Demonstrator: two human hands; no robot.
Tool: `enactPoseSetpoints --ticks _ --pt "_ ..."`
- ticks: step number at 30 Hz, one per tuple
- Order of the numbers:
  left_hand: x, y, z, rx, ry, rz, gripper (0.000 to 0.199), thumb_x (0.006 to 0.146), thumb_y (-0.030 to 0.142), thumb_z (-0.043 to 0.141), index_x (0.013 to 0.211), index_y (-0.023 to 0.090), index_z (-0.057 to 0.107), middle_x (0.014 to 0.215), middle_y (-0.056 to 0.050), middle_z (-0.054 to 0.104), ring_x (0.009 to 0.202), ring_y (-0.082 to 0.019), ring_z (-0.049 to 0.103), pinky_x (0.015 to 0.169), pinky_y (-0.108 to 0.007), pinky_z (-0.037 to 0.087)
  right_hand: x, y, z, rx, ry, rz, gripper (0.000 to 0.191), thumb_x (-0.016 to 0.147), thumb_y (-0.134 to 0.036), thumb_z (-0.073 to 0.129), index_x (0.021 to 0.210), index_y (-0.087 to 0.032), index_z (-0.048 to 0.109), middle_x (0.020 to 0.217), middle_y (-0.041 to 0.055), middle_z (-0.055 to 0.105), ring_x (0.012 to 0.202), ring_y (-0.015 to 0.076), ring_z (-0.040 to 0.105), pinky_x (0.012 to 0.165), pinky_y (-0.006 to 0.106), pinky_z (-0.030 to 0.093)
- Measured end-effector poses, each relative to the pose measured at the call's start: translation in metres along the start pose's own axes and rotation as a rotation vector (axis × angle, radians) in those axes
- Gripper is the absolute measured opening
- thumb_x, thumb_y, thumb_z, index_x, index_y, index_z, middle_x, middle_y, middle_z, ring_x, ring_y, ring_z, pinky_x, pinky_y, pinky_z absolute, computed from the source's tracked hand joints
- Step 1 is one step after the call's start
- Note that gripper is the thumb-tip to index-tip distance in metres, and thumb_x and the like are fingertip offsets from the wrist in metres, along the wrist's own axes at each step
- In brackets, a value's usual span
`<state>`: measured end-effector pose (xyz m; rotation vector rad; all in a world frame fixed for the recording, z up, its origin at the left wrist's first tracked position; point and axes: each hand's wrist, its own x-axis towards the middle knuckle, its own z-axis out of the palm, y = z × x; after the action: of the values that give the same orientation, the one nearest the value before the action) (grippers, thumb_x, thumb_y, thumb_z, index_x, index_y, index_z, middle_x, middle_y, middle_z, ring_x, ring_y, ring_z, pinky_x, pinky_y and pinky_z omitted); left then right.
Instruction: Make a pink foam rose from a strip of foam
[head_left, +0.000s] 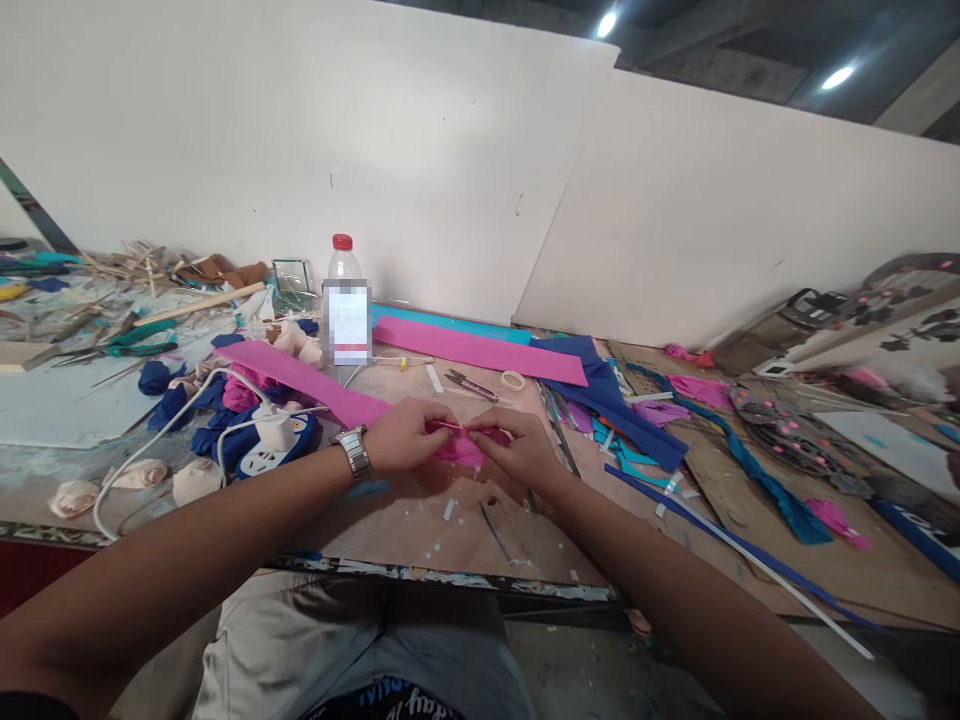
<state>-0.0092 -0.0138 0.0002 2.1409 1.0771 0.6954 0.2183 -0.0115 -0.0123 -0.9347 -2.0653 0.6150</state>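
Observation:
A long pink strip (pixel 341 398), thin like crepe paper or cloth, runs from the left of the table to my two hands. My left hand (pixel 409 432), with a metal watch (pixel 354 452) on its wrist, pinches the strip's edge between thumb and fingers. My right hand (pixel 514 445) is closed on the same strip just beside it, the fingertips of both hands almost touching. Below the fingers hangs a crumpled part of the strip. On the table beyond lie tweezers (pixel 471 386), a roll of tape (pixel 513 380) and another flat pink strip (pixel 480 350).
To the left are a power strip (pixel 281 445) with a white cable, blue and cream fabric flowers and green-handled pliers (pixel 142 338). A phone (pixel 348 322) leans against a red-capped bottle (pixel 343 258). Blue strips (pixel 645 425) and scraps lie right. A white board (pixel 300 130) stands behind.

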Motion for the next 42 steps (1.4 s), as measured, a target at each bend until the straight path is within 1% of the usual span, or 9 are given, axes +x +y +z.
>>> enactPoseSetpoints --ticks 3,6,10,13,15,19,24,34,42 --pt "0.0 0.0 0.0 -0.003 0.022 -0.014 0.027 0.087 0.02 0.05 0.095 0.018 0.076 0.086 -0.002 0.074 0.078 -0.017 0.063 0.072 -0.028 0.045 0.0 -0.002 -0.001 -0.004 0.003 -0.034 0.013 0.091 -0.03 0.069 0.095 -0.025 0.08 0.091 0.0065 0.079 0.084 0.0229 0.073 0.079 0.037 0.057" --pt "0.0 0.001 0.0 -0.009 0.029 -0.02 0.025 0.087 0.02 0.05 0.091 0.018 0.075 0.082 -0.002 0.073 0.075 -0.017 0.062 0.07 -0.028 0.044 0.001 -0.005 -0.002 -0.016 0.012 -0.05 0.012 0.092 -0.03 0.069 0.094 -0.025 0.08 0.091 0.0069 0.079 0.085 0.0228 0.073 0.079 0.037 0.057" --pt "-0.002 0.003 0.0 -0.024 0.031 0.003 0.022 0.091 0.031 0.056 0.091 0.018 0.074 0.085 -0.002 0.073 0.078 -0.017 0.063 0.071 -0.028 0.044 0.002 -0.009 -0.003 -0.037 0.015 -0.073 0.012 0.091 -0.028 0.07 0.094 -0.025 0.081 0.091 0.0071 0.078 0.084 0.0221 0.073 0.079 0.036 0.057" --pt "-0.003 0.003 0.001 -0.055 0.044 0.021 0.03 0.094 0.042 0.057 0.092 0.018 0.074 0.085 -0.002 0.073 0.078 -0.017 0.063 0.071 -0.028 0.044 0.001 -0.009 -0.003 -0.055 0.022 -0.106 0.012 0.091 -0.026 0.07 0.094 -0.024 0.081 0.091 0.007 0.078 0.083 0.0212 0.073 0.078 0.035 0.057" --pt "-0.002 0.001 0.002 -0.086 0.045 0.002 0.033 0.095 0.045 0.056 0.088 0.017 0.073 0.081 -0.002 0.071 0.074 -0.016 0.062 0.067 -0.027 0.043 0.001 -0.008 -0.003 -0.071 0.021 -0.135 0.012 0.092 -0.025 0.069 0.095 -0.024 0.08 0.091 0.0065 0.078 0.084 0.0205 0.073 0.078 0.034 0.057" --pt "-0.001 -0.001 0.004 -0.13 0.06 -0.027 0.032 0.093 0.045 0.058 0.085 0.016 0.071 0.08 -0.002 0.071 0.073 -0.016 0.061 0.066 -0.026 0.043 0.0 -0.005 -0.003 -0.099 0.029 -0.182 0.011 0.092 -0.023 0.07 0.097 -0.023 0.079 0.09 0.0057 0.079 0.083 0.0197 0.073 0.077 0.033 0.056" --pt "0.0 -0.003 0.006 -0.142 0.068 0.006 0.034 0.096 0.045 0.056 0.087 0.017 0.072 0.08 -0.002 0.071 0.075 -0.016 0.062 0.068 -0.027 0.043 0.0 -0.006 -0.003 -0.127 0.044 -0.193 0.01 0.092 -0.023 0.07 0.097 -0.024 0.078 0.09 0.0047 0.079 0.082 0.0195 0.073 0.077 0.032 0.056" --pt "0.001 -0.002 0.007 -0.146 0.093 0.016 0.029 0.095 0.039 0.057 0.088 0.017 0.074 0.082 -0.002 0.072 0.076 -0.016 0.063 0.071 -0.027 0.044 -0.001 -0.004 -0.002 -0.164 0.054 -0.19 0.009 0.093 -0.025 0.069 0.097 -0.023 0.077 0.09 0.0052 0.078 0.084 0.02 0.073 0.077 0.033 0.055" --pt "0.0 -0.001 0.01 -0.128 0.142 0.026 0.027 0.095 0.039 0.058 0.091 0.018 0.075 0.085 -0.002 0.075 0.079 -0.017 0.066 0.073 -0.027 0.046 -0.001 -0.003 0.0 -0.187 0.06 -0.155 0.007 0.093 -0.025 0.068 0.095 -0.023 0.075 0.091 0.005 0.078 0.085 0.0207 0.072 0.079 0.034 0.054"
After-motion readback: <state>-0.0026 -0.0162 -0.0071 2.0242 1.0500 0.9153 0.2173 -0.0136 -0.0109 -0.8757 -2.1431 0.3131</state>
